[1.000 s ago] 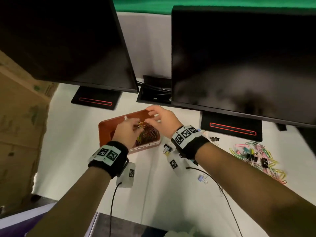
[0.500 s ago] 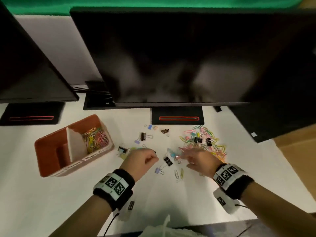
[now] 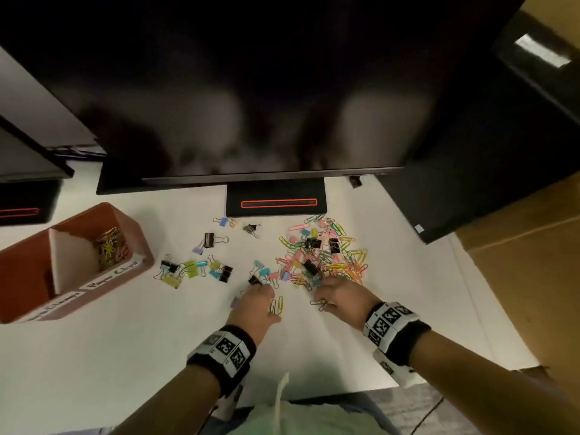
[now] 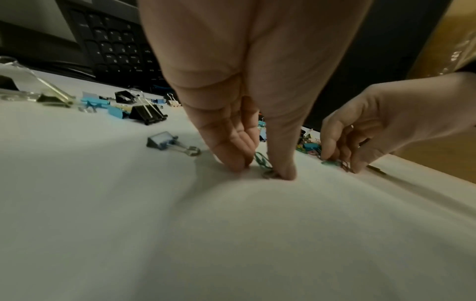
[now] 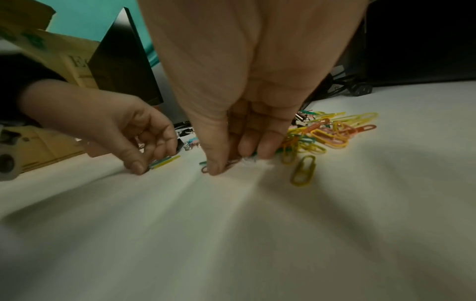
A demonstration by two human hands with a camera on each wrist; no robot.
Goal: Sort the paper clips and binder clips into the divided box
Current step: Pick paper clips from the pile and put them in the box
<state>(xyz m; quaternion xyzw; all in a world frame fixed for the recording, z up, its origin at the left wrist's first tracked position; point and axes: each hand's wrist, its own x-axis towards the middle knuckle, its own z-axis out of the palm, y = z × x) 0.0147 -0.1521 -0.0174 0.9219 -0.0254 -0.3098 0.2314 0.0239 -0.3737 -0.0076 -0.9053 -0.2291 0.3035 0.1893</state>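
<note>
The brown divided box (image 3: 138, 243) stands at the left, with coloured paper clips (image 3: 111, 248) in its right compartment. A heap of paper clips (image 3: 329, 252) mixed with black binder clips lies right of centre. My left hand (image 3: 270, 301) pinches yellow and green paper clips (image 3: 276, 306) against the table; thumb and fingers close on them (image 4: 262, 163). Just at the heap's near edge, my right hand (image 3: 326, 296) pinches a few paper clips (image 5: 231, 163) under its thumb and fingers. Loose binder clips (image 3: 194, 268) lie between box and heap.
A monitor (image 3: 251, 89) overhangs the back of the white table, its stand base (image 3: 276, 202) right behind the clips. A small blue binder clip (image 4: 165, 142) lies left of my left hand. An olive paper clip (image 5: 304, 170) lies apart, right of my right hand.
Both hands left the box's paper clip compartment and came down at the loose clips to the right. Each now pinches paper clips on the table. My head view swung right.
</note>
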